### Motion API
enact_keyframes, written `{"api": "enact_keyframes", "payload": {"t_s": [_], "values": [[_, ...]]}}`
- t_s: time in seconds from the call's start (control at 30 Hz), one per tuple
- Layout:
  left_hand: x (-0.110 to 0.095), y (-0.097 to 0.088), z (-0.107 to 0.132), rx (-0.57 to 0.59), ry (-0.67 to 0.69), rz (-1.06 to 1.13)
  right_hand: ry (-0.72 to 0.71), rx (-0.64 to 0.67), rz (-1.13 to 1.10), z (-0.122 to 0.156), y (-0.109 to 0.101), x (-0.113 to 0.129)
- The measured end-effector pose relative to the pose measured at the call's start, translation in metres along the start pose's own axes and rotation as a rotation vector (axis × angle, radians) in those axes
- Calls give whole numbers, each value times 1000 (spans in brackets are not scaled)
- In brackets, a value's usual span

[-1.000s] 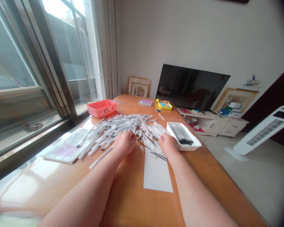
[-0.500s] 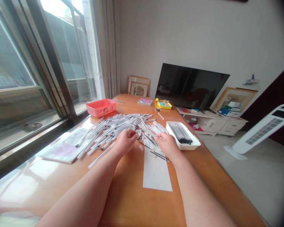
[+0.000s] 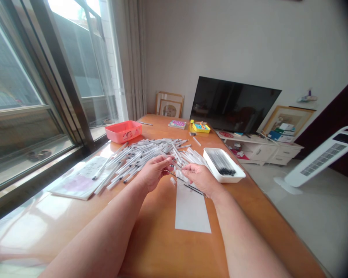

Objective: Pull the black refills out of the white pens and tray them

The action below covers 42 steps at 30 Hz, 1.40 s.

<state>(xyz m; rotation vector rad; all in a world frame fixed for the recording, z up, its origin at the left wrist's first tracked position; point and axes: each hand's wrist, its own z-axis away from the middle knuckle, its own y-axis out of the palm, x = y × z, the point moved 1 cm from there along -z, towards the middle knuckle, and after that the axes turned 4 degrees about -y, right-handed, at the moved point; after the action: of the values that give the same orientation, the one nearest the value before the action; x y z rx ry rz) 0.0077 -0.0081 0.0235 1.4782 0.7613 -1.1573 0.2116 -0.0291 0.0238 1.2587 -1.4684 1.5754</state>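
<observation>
Left hand [image 3: 153, 172] and right hand [image 3: 201, 179] are raised just above the table, facing each other at the near edge of a heap of clear plastic pen barrels [image 3: 150, 154]. Left-hand fingers [image 3: 166, 162] are curled and half closed; right-hand fingers [image 3: 188, 168] are similarly bent, their tips almost meeting those of the left. Whether either hand pinches a barrel cannot be told at this resolution.

The heap lies directly beyond and to the left of the fingertips. A small pale piece [image 3: 176, 175] sits just under the right-hand fingers. To their right is a white tray [image 3: 220, 178] holding black-tipped rods [image 3: 222, 162] side by side. Below them, a white paper strip [image 3: 191, 212] lies on the wooden table [image 3: 162, 251], with thin dark rods [image 3: 193, 189] across its upper end.

Handling note: a slim barrel probably comes away best pinched near one end between thumb and forefinger, then raised clear so neighbouring barrels stay undisturbed.
</observation>
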Motion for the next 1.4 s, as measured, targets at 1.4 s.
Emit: {"api": "enact_keyframes", "payload": {"t_s": [1.4], "values": [[-1,-5,1,-148,-43,5,92,115,513,14,-29,-9]]}}
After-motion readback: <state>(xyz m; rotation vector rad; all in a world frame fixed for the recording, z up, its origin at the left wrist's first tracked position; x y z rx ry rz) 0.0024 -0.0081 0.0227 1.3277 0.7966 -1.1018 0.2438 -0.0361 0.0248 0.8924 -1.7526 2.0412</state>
